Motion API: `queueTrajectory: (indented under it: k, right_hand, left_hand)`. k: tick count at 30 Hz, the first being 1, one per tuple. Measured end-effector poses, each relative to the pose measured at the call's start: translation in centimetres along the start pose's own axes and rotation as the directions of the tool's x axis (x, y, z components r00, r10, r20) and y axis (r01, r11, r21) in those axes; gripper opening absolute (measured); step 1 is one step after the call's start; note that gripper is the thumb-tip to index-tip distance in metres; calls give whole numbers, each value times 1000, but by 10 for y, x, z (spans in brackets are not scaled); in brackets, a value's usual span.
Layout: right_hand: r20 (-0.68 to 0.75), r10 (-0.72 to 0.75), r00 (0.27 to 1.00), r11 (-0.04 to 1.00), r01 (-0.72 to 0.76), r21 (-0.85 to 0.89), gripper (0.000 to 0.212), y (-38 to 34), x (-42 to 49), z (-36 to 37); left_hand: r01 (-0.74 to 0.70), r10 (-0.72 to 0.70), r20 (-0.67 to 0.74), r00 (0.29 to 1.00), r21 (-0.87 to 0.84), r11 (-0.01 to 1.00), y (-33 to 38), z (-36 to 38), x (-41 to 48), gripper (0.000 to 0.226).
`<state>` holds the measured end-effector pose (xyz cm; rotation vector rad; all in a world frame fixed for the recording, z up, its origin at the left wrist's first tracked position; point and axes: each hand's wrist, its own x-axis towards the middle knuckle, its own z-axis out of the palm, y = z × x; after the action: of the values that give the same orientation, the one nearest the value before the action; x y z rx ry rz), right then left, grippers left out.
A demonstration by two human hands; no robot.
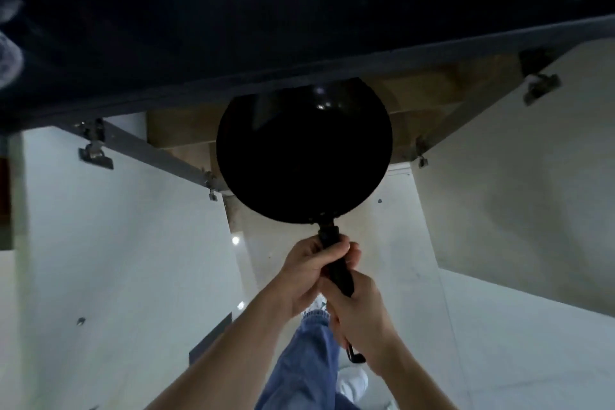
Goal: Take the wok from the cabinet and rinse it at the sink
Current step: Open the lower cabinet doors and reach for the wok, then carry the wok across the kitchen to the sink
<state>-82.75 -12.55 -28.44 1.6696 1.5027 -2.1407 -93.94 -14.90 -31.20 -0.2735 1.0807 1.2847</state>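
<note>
Wok point(303, 156) handle point(336, 263) first, since it lies nearest you: both your hands are wrapped around the black handle, one behind the other. Your right hand point(361, 313) closes fully around the rear stretch of the handle, close to the hanging loop at its end, and your left hand point(307, 271) closes around the stretch ahead of it, fingers curled over the top. Neither hand has any slack showing; both are clamped on the handle and on nothing else. Below your forearms you can see blue trouser legs point(306, 353) and a white shoe point(354, 383) on the pale floor. Past your hands the round black bowl of the wok is held in the air in front of the open cabinet point(186, 133), its far rim reaching just under the dark countertop edge point(332, 76). The white cabinet doors stand swung open on either side, the left door point(116, 243) and the right door point(515, 176), with metal hinges along their inner edges. Beyond the wok, the cabinet's wooden interior shows at the opening's upper edge.
</note>
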Motion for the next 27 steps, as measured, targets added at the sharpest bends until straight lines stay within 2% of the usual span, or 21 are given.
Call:
queueTrajectory:
  k: [9,16,24,27]
  right_hand:
    - [-46,-1,999,998,4,62,32,58,-116,-8]
    - [-48,28,998,999,-25,47,29,86,-202,-20]
    - [-78,13,997,986,0,167,29,85,-285,-22]
    - [-106,1,994,975,22,219,28,74,-310,-18]
  left_hand:
    - [45,-44,-15,999,88,995,-69,24,-103,10]
    - [62,-66,21,998,161,985,-116,39,-169,17]
    - [72,-91,66,994,239,968,-142,59,-234,23]
    - [46,-76,97,992,279,959,-135,72,-255,16]
